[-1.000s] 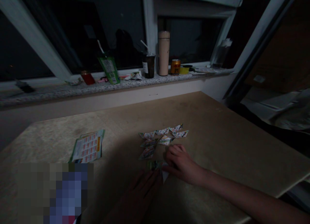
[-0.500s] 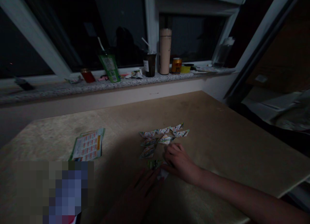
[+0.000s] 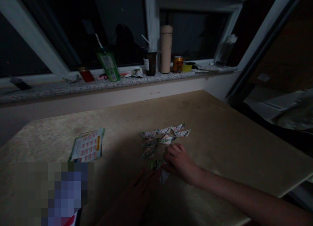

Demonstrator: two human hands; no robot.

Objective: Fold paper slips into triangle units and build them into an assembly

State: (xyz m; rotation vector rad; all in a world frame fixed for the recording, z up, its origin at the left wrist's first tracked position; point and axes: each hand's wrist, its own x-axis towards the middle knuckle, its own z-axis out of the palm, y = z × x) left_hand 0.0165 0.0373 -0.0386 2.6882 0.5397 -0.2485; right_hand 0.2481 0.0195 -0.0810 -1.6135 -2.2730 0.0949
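Observation:
A partly folded piece of printed paper (image 3: pixel 164 176), with a green printed part and a pale part, lies on the table between my hands. My right hand (image 3: pixel 180 161) has its fingers curled and closed on the paper's right side. In deep shadow, my left hand (image 3: pixel 143 187) reaches in from the lower left, its fingers together and gripping the paper's left edge; its fingertips are hard to make out. Just beyond are several small folded paper boats (image 3: pixel 167 139), set in loose rows.
A stack of printed sheets (image 3: pixel 88 145) lies to the left, above a blurred-out patch (image 3: pixel 65 196). Along the granite windowsill (image 3: pixel 134 82) stand a green carton (image 3: pixel 109 67), a dark drink cup (image 3: pixel 150 64), a tall tumbler (image 3: pixel 166 50) and a gold can (image 3: pixel 177 64).
My left hand's fingers have drawn together and shifted slightly at the paper, showing more of its pale part. My right hand stays nearly in place. The view has tilted slightly.

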